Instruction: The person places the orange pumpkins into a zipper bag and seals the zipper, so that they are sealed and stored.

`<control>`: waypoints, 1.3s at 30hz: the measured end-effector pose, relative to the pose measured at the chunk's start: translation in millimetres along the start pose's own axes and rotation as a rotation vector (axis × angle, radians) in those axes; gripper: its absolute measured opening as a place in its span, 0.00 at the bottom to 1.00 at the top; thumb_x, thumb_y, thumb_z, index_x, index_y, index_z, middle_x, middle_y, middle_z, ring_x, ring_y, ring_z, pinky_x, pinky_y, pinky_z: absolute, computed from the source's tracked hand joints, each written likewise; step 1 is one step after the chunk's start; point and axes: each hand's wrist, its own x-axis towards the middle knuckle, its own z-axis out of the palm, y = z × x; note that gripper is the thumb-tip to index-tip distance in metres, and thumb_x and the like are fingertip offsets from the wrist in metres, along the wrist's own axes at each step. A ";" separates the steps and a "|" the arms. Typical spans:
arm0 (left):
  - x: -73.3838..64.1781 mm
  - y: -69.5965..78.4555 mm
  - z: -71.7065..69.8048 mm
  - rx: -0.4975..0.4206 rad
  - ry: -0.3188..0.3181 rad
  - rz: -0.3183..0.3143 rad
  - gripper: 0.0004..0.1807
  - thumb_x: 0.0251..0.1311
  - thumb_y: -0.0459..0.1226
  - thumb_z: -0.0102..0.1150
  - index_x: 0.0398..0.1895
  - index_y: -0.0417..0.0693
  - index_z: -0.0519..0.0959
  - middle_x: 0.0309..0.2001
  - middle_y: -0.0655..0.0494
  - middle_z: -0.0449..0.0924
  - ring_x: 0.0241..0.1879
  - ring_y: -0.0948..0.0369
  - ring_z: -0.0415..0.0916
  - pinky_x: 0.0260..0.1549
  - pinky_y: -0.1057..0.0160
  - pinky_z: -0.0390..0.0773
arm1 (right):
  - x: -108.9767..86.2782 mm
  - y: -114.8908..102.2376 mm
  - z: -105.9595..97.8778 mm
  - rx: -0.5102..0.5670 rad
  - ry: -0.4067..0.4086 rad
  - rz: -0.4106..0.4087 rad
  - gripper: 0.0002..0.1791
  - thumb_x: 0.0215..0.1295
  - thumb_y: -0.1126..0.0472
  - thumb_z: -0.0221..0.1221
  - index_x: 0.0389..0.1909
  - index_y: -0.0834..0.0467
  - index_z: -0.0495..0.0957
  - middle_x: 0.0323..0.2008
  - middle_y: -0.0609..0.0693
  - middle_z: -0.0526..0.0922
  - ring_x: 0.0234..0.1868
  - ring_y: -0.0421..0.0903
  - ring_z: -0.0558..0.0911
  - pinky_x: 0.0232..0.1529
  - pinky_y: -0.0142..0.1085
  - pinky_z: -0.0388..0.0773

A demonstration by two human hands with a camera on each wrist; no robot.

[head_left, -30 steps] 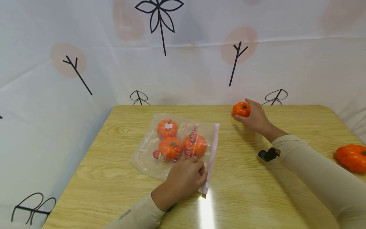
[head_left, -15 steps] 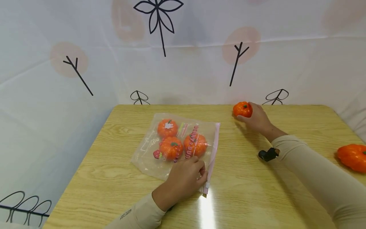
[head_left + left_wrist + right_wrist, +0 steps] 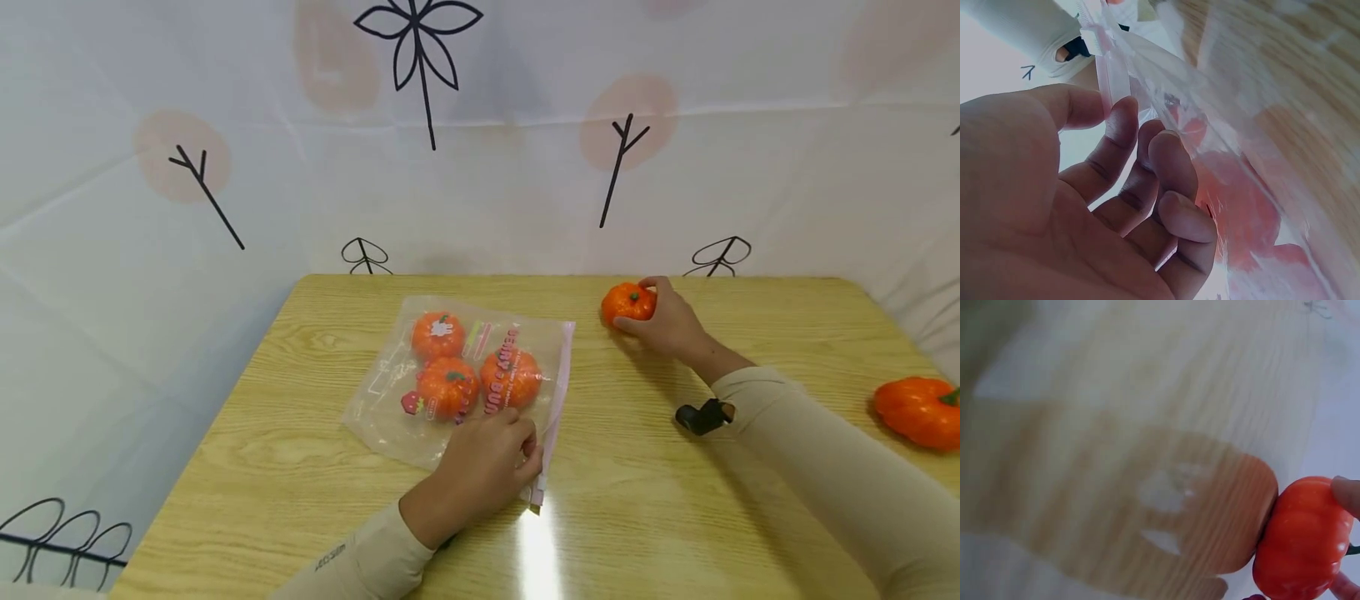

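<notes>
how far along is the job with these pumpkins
Looks done: three pumpkins lie inside the clear bag. In hand: the right hand grips a fourth pumpkin outside it; the left hand pinches the pink zip edge. Apparently left: bagging that one and the fifth pumpkin, far right.

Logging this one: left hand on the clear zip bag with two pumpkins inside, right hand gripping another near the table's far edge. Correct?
Not quite: the head view shows three pumpkins in the bag, not two. The left hand is on the bag and the right hand grips another pumpkin near the table's far edge, as you say.
</notes>
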 end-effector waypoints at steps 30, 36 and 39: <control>-4.6 -2.7 -0.7 -0.017 -0.033 -0.014 0.13 0.55 0.41 0.60 0.16 0.58 0.70 0.17 0.69 0.66 0.19 0.72 0.64 0.65 0.39 0.68 | -102.7 -33.4 34.0 0.219 -0.081 -0.124 0.47 0.62 0.54 0.68 0.75 0.61 0.53 0.72 0.67 0.58 0.65 0.71 0.70 0.60 0.58 0.74; -4.1 -2.5 0.1 -0.033 -0.037 -0.022 0.13 0.54 0.40 0.59 0.16 0.58 0.69 0.16 0.69 0.63 0.18 0.73 0.61 0.65 0.40 0.68 | -117.7 -39.3 44.7 0.257 -0.097 -0.144 0.46 0.60 0.56 0.69 0.74 0.60 0.55 0.71 0.65 0.62 0.62 0.68 0.74 0.57 0.52 0.78; -4.2 -1.9 0.1 -0.034 -0.021 -0.021 0.13 0.54 0.40 0.60 0.16 0.58 0.68 0.16 0.69 0.63 0.17 0.73 0.60 0.64 0.39 0.69 | -122.4 -41.7 49.1 0.274 -0.097 -0.161 0.46 0.60 0.56 0.70 0.74 0.59 0.56 0.70 0.65 0.63 0.61 0.66 0.75 0.55 0.50 0.80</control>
